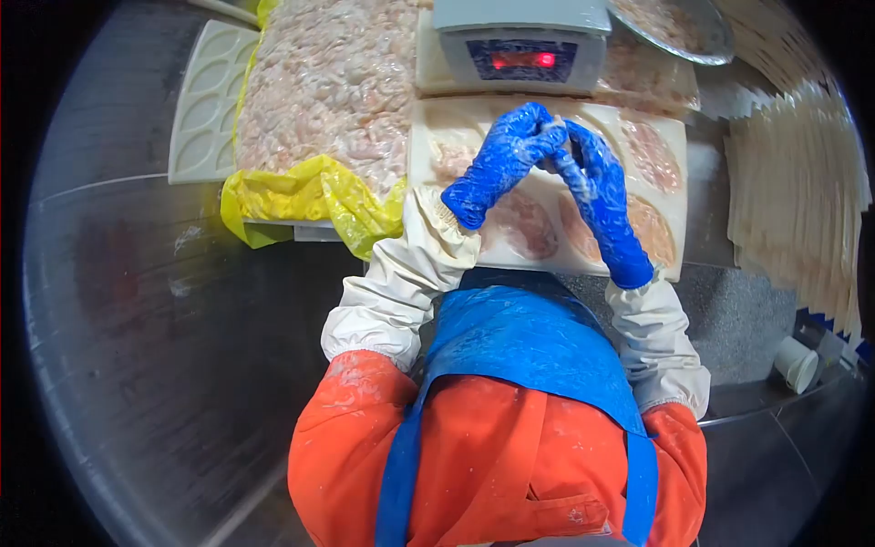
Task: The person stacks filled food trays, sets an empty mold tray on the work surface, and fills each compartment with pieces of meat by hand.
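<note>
My left hand (518,150), in a blue glove, is over a white tray (679,150) with oval hollows. Its fingers are pinched together near the fingertips of my right hand (594,173), gloved in blue too and with curled fingers. A small pale bit shows where the two hands meet; what they hold is too small to name. Pale pink raw meat fills the hollows beneath: one meat portion (653,155) lies at the upper right, another meat portion (527,226) below my left hand. My hands and wrists cover part of the tray.
A scale-like grey device (519,16) with a red-lit display stands behind the tray. Left of it, a large heap of raw meat (324,82) lies on yellow plastic (355,217), beside another hollowed tray (215,100). A metal bowl (720,41) and stacked pale sheets (793,201) are on the right.
</note>
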Tool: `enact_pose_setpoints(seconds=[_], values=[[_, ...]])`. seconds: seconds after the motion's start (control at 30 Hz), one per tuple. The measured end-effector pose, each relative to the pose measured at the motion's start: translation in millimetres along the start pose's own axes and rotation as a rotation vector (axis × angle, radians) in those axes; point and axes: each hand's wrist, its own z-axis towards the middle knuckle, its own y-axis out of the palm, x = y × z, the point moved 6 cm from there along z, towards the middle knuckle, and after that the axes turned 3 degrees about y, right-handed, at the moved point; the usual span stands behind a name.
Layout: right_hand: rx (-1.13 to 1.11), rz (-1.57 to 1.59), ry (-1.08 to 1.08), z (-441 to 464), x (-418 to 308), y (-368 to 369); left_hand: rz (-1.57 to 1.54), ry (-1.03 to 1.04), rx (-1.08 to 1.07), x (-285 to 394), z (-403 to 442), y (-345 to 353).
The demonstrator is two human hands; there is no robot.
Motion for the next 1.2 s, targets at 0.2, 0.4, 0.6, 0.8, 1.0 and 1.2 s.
enact_pose_setpoints(seconds=[0.2, 0.4, 0.6, 0.8, 1.0, 1.2], values=[[0.018, 0.294, 0.215, -7.7, 35.5, -28.2, 0.044, 0.028, 0.008, -14.3, 3.8, 4.9], [0.296, 0.32, 0.141, -10.4, 47.6, -71.9, 0.068, -0.04, 0.06, -64.6, 20.7, -8.7], [0.12, -0.36, -0.057, -1.5, 56.8, -39.0, 0.238, -0.115, 0.188, -97.4, 14.6, -18.7], [-0.096, -0.906, -0.311, 41.6, 61.9, 23.7, 0.433, -0.084, 0.11, -100.1, 19.5, -19.5], [0.078, -0.978, -0.289, 62.2, 72.1, 2.0, 0.663, -0.008, 0.139, -109.6, 29.5, -22.7], [0.13, -0.358, -0.297, 35.8, 68.1, -24.7, 0.356, -0.059, 0.19, -113.5, 28.7, -23.3]])
